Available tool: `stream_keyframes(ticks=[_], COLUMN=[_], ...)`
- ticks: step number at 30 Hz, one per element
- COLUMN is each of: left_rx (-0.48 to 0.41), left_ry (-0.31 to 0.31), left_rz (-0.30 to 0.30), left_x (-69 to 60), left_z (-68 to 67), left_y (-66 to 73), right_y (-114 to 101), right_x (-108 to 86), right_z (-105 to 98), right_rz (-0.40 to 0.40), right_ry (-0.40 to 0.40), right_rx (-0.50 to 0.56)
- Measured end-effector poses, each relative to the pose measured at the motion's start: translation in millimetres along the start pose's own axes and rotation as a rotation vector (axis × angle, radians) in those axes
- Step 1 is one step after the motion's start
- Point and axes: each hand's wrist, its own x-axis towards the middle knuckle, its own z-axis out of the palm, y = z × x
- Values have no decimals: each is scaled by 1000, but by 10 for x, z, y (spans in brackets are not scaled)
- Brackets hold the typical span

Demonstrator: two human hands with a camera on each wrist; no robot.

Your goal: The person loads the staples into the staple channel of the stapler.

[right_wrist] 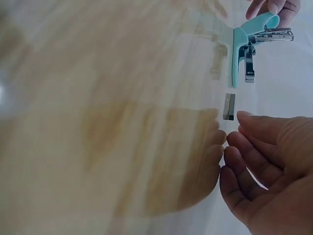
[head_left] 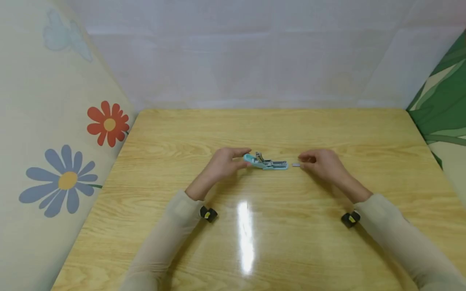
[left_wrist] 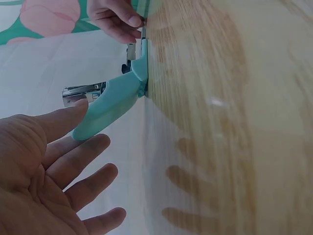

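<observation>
A mint-green stapler (head_left: 271, 164) rests on the table, opened wide, its metal magazine showing and its cover tilted back to the left. My left hand (head_left: 227, 161) pinches the end of that cover between thumb and index finger; in the left wrist view the other fingers of the left hand (left_wrist: 68, 176) spread out loosely. Just right of the stapler's front end, a short strip of staples (right_wrist: 229, 106) lies on the table. Beside the strip is my right hand (head_left: 322, 163), fingers loosely bent; the right wrist view shows its thumb tip close to the strip, with a slight gap.
The wooden table (head_left: 291, 242) is glossy, with a bright reflection in front of the stapler. A white cloth (head_left: 233, 60) hangs behind its back edge. Flower-patterned panels (head_left: 54, 121) stand at the left, and a green leaf pattern (head_left: 447, 93) at the right.
</observation>
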Motion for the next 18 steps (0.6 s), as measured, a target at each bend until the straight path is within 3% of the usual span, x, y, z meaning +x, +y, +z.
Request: stream_keyframes(ticks=[18], left_rx=[17], left_ry=[1], left_rz=[-4], left_x=[15], left_z=[10], left_y=[57], right_y=[-70], right_x=[50], right_z=[79], right_rz=[-65], right_ry=[27], right_rx=[-73])
